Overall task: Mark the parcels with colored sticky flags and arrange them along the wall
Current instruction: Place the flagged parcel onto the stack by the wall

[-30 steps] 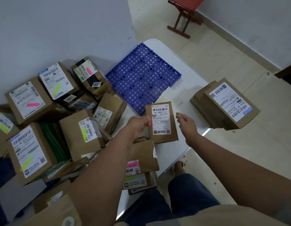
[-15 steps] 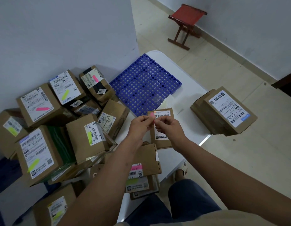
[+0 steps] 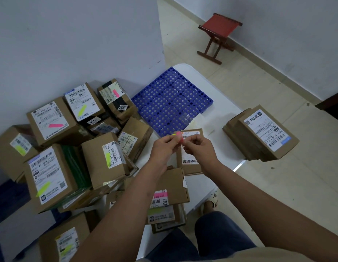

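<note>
Left hand (image 3: 165, 146) and right hand (image 3: 199, 147) pinched a pink sticky flag (image 3: 178, 137) over a flat cardboard parcel (image 3: 191, 157), perforated blue plastic grid (image 3: 170, 103) behind, smooth white surface (image 3: 221, 114)

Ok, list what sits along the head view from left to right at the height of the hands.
Parcel with a yellow flag → parcel marked 502 602-12 812 → left hand → pad of sticky flags → right hand → stack of parcels at the table's right edge.
</note>
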`<control>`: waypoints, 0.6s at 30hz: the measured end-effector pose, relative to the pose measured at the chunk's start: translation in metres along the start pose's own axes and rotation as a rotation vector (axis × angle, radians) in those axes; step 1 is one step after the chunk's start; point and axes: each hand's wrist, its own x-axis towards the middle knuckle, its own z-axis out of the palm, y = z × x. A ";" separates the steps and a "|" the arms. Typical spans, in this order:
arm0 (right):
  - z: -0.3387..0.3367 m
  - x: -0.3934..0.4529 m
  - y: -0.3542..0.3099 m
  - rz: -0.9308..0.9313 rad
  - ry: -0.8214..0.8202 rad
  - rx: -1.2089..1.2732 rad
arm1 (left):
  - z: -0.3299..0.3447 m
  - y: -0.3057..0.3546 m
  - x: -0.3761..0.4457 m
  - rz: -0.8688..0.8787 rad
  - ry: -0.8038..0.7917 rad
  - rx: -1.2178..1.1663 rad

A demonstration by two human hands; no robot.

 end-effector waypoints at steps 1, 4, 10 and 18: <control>-0.002 0.001 0.000 0.000 0.018 -0.005 | -0.001 0.000 -0.001 0.004 -0.020 0.010; -0.006 0.003 0.002 -0.011 0.021 -0.019 | 0.000 0.000 -0.003 0.034 -0.025 0.069; -0.006 0.001 0.001 -0.039 0.015 -0.045 | 0.006 0.000 0.001 0.114 0.067 0.204; -0.005 0.001 -0.005 -0.047 -0.026 0.003 | 0.009 0.002 0.002 0.127 0.118 0.170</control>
